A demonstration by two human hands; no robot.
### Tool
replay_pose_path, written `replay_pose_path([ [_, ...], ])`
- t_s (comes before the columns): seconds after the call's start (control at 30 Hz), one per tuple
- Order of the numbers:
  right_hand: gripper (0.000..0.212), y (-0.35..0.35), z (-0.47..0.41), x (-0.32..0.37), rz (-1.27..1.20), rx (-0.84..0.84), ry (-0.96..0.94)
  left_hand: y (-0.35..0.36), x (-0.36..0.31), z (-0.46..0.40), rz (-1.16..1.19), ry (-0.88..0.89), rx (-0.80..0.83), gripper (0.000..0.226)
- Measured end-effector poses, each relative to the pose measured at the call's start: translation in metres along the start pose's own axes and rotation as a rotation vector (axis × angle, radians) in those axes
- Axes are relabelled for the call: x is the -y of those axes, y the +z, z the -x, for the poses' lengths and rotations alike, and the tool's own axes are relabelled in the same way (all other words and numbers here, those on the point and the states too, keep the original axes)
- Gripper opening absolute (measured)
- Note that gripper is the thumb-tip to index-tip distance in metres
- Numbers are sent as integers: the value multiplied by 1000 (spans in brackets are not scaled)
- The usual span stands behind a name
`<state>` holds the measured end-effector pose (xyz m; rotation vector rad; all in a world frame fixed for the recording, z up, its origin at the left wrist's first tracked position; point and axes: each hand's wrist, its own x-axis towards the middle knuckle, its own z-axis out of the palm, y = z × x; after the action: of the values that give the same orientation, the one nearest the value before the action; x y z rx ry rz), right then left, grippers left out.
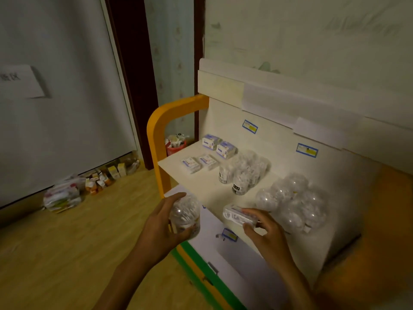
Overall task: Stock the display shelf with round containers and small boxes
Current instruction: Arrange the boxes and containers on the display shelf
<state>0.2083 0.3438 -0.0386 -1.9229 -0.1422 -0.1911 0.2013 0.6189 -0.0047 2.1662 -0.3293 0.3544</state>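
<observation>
Both hands hold stock at the shelf's front edge (pixel 207 198): the right hand (pixel 266 231) pinches a small box (pixel 238 214), long axis along the edge, while the left hand (pixel 161 222) cups a round container (pixel 185 214) just off it.

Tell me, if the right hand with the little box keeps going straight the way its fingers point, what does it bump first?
Probably nothing soon: the right hand points up-left across bare shelf; the tall clear jars stand nearest that line, though depth is unclear.

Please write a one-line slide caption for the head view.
Left hand holds a round container; right hand sets a small box on the shelf.
</observation>
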Motion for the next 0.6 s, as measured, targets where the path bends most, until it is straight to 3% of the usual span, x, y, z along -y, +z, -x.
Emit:
replay_pose_path([
  [0.33, 35, 68, -117, -26, 23, -51, 13, -24, 67, -127, -7, 66, 56, 80],
  [0.6, 32, 125, -181, -51, 213, -9, 58, -32, 112, -208, 45, 121, 126, 75],
])
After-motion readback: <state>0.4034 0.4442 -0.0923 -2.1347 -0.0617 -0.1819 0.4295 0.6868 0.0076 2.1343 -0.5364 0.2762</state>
